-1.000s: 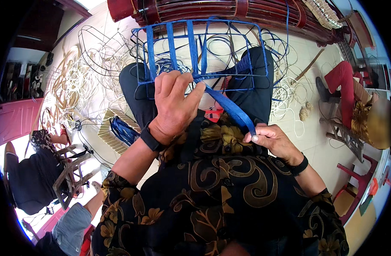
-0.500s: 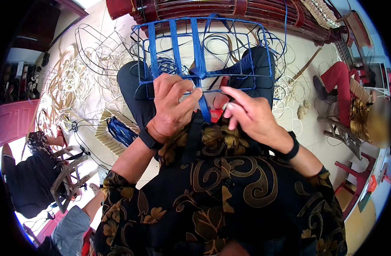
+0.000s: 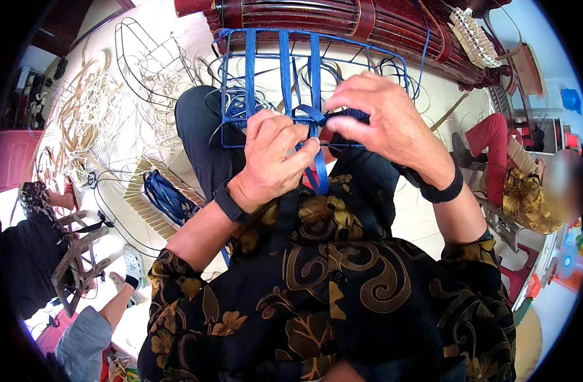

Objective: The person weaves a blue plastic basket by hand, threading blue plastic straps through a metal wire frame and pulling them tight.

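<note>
A wire basket frame (image 3: 223, 89), partly wrapped in blue, lies across my thighs. Several flat blue strips (image 3: 285, 70) run side by side over it. My left hand (image 3: 272, 153) is closed at the frame's near rod, pinching the blue strip (image 3: 320, 169) whose loose end hangs toward my lap. Just beyond those fingers, a folded loop of blue strip (image 3: 310, 114) sits at the rod. My right hand (image 3: 387, 121) hovers over the frame's right side, thumb and forefinger apart beside the loop. Dark blue strip (image 3: 350, 114) shows between them, apparently not gripped.
A slatted tray (image 3: 145, 207) with bundled blue strips (image 3: 170, 197) stands on the floor left of my leg. Tangled pale strips (image 3: 100, 121) and a bare wire frame (image 3: 138, 57) lie farther left. A dark red bench (image 3: 393, 25) stands ahead. People sit on both sides.
My right hand has moved up and over the frame, from its near edge to beside the strip loop. My left hand keeps its pinch while the frame has shifted slightly right in view.
</note>
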Available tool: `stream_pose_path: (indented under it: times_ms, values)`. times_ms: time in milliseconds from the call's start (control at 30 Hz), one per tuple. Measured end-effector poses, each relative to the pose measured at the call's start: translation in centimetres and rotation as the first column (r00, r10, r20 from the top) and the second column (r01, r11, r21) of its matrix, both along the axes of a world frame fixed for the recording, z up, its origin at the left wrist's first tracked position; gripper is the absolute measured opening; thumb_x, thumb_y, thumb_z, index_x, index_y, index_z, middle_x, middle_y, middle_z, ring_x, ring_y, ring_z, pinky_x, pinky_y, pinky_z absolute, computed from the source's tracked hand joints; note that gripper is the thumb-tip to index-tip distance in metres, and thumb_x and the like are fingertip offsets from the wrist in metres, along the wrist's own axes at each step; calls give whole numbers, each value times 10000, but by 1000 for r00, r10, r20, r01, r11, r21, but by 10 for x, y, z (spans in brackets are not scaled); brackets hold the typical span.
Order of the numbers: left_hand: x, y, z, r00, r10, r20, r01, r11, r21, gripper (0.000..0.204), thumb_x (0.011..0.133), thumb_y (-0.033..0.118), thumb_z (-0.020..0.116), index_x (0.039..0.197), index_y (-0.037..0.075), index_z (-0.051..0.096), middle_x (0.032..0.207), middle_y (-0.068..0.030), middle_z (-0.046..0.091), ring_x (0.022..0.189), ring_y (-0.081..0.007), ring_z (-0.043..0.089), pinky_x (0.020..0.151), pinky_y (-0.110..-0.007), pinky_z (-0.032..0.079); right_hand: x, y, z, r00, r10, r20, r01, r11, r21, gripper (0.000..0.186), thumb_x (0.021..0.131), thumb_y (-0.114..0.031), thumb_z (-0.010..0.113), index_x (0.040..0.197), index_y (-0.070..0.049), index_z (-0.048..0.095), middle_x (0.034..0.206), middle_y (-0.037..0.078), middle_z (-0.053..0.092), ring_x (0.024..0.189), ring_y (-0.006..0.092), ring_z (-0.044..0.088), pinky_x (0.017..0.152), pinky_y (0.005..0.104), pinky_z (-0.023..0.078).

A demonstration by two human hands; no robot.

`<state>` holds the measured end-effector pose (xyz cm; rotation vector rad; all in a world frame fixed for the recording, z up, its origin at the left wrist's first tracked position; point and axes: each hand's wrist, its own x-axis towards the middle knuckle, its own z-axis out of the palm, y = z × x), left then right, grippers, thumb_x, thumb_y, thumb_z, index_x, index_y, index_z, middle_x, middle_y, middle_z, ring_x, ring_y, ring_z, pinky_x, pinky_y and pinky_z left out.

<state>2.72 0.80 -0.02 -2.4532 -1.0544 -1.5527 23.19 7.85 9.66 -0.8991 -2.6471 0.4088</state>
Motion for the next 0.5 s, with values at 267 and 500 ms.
stream_pose_path:
  times_ms: [267,500]
  values:
    - [-3,2,-1,999,-38,-16,38,999,-5,287,623,112,739,905,91,693,916,-36,622,893,-240,581,865,-443,438,-15,-37,-23,909,-292,-297,296,955,-31,138,811,-84,765,881,6,688,879,124,677,821,246,674,723,341,533]
    - [-3,1,-9,999,-11,-33,13,999,37,263,622,100,717,885,91,694,902,-31,628,878,-233,580,871,-442,432,47,-57,85,525,-562,-639,-432,471,-769,288,1008,-184,547,1237,-11,525,723,10,608,577,132,591,578,277,494]
